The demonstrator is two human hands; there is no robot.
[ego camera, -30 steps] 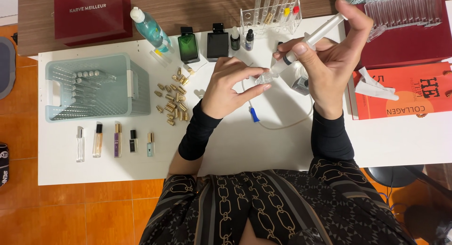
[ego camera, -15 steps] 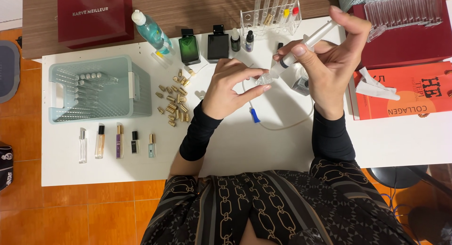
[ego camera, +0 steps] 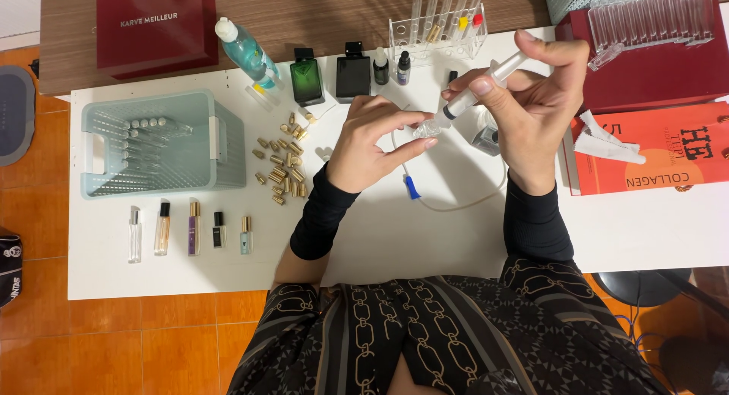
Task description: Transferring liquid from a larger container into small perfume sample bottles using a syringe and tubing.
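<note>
My left hand [ego camera: 372, 140] pinches a small clear glass vial [ego camera: 427, 128] above the white table [ego camera: 425, 228]. My right hand [ego camera: 531, 110] grips a clear plastic syringe [ego camera: 480, 86], its thumb on the plunger end and its tip set at the vial's mouth. A thin clear tube with a blue end piece [ego camera: 411, 187] curves over the table under my hands. A scatter of several gold caps [ego camera: 281, 163] lies to the left of my left hand.
A pale green basket [ego camera: 163, 143] with several empty vials stands at left. Below it lies a row of small perfume bottles [ego camera: 188, 229]. At the back are a blue pump bottle [ego camera: 244, 52], green bottle [ego camera: 306, 77], black bottle [ego camera: 352, 69], test-tube rack [ego camera: 434, 29]. Orange box [ego camera: 653, 148] at right.
My right thumb has pressed the plunger further into the syringe, so the syringe looks shorter. The vial and left hand have stayed almost still.
</note>
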